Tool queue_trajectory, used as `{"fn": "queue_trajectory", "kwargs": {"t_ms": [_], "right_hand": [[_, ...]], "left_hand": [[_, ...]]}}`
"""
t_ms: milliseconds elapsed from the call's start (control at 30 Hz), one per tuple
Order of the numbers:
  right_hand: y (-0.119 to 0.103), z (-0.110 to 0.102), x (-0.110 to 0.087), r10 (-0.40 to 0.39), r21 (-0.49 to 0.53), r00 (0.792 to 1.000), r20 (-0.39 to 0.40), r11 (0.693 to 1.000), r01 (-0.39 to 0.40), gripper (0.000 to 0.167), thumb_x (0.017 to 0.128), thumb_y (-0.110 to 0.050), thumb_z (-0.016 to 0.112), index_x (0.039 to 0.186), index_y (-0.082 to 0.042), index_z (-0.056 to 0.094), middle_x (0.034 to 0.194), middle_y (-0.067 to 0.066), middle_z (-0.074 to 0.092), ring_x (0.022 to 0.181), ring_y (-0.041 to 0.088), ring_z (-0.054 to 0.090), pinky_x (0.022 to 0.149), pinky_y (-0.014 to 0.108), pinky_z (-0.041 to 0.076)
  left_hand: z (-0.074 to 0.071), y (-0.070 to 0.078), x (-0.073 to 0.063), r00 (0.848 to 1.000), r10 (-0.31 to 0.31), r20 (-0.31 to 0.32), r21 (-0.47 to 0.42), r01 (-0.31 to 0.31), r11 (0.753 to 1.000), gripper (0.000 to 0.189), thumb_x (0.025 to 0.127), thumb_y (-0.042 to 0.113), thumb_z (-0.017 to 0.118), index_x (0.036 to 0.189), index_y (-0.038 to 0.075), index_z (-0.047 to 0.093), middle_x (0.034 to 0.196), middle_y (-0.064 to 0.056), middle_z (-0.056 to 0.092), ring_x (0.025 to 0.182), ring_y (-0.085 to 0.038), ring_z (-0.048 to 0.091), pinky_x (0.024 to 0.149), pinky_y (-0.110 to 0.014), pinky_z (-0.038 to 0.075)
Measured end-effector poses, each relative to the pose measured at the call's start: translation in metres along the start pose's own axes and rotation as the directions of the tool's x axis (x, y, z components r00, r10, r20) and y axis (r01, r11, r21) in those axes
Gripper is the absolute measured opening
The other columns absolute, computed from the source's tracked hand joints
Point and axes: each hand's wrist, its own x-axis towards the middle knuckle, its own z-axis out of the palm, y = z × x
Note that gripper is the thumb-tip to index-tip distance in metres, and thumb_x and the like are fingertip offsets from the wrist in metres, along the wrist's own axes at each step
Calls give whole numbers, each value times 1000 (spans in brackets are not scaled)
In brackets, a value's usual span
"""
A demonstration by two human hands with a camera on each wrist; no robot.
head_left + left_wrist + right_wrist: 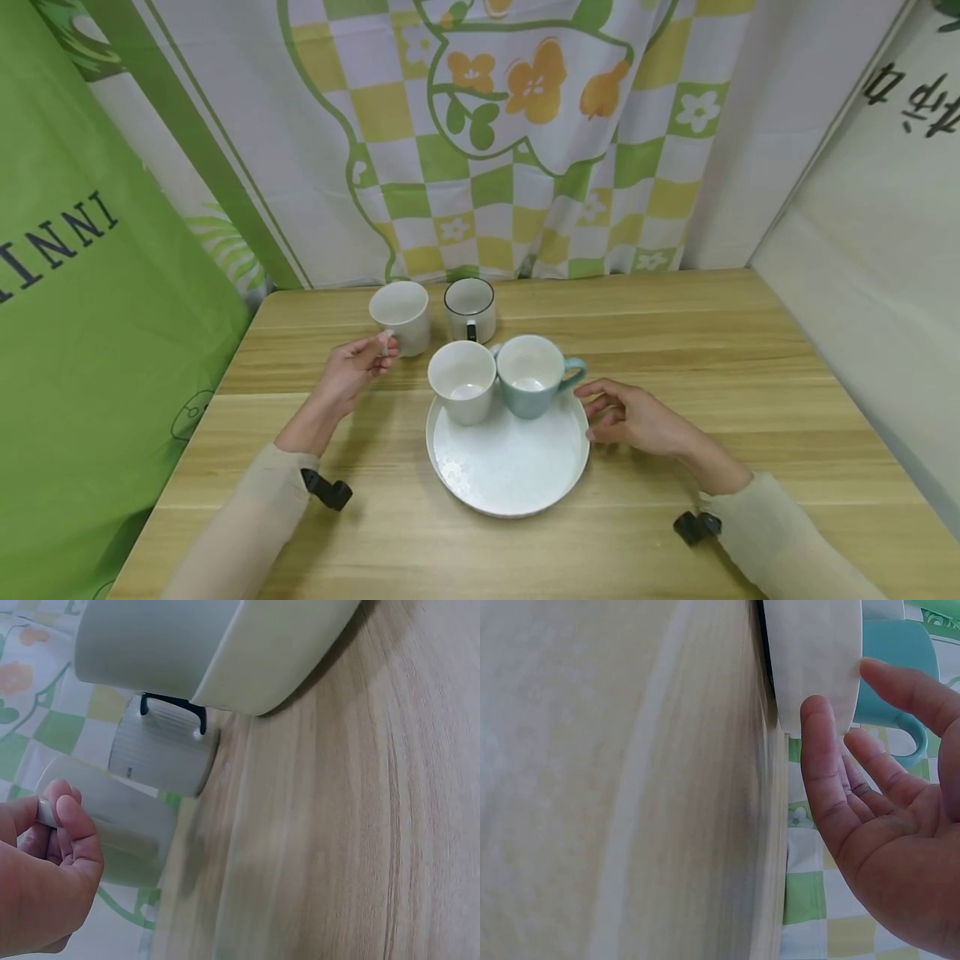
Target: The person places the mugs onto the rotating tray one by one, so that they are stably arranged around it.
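The left hand (358,365) has its fingers clamped on the handle (46,814) of the white cup (408,321), just beyond them. The right hand's (630,417) fingers are apart, beside the tray (517,467) and near the blue cup (529,403).

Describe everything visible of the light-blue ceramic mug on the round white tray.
The light-blue mug looks ceramic, white inside, its looped blue handle pointing right. Upright and seemingly empty, it stands toward the far side of the tray, beside a tapered white mug; contact is unclear. The right hand is nearby, not holding it.
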Motion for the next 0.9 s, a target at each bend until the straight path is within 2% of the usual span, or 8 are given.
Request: {"fn": "queue_trajectory", "kwargs": {"t_ms": [233, 500, 900], "right_hand": [[0, -1, 0, -12, 0, 1000, 10, 1000, 12, 60, 87, -17, 78, 139, -3, 50, 122, 22, 62, 98, 25, 64, 77, 24, 57], [1, 0, 0, 5, 4, 1000, 5, 1000, -5, 60, 87, -17, 78, 139, -4, 50, 121, 21, 63, 96, 24, 64, 76, 24, 57], [1, 0, 1, -6, 6, 1000, 6, 1000, 6, 60, 87, -15, 78, 139, -3, 50, 121, 22, 62, 94, 24, 64, 74, 24, 57]], "left_hand": [[-5, 9, -11, 1000, 3, 6, -45, -2, 999, 21, 102, 26, 59, 105, 8, 69, 90, 6, 70, 78, -2, 61, 74, -15, 54], [-7, 19, -21, 1000, 4, 30, -11, -3, 1000, 37, 102, 29, 58, 118, -4, 63, 95, 6, 71, 83, -4, 62, 76, -15, 53], [-3, 33, -36, 998, 7, 63, -42, -4, 999, 28, 102, 29, 59, 109, 4, 68, 95, 6, 70, 83, -5, 61, 74, -15, 52]]}}
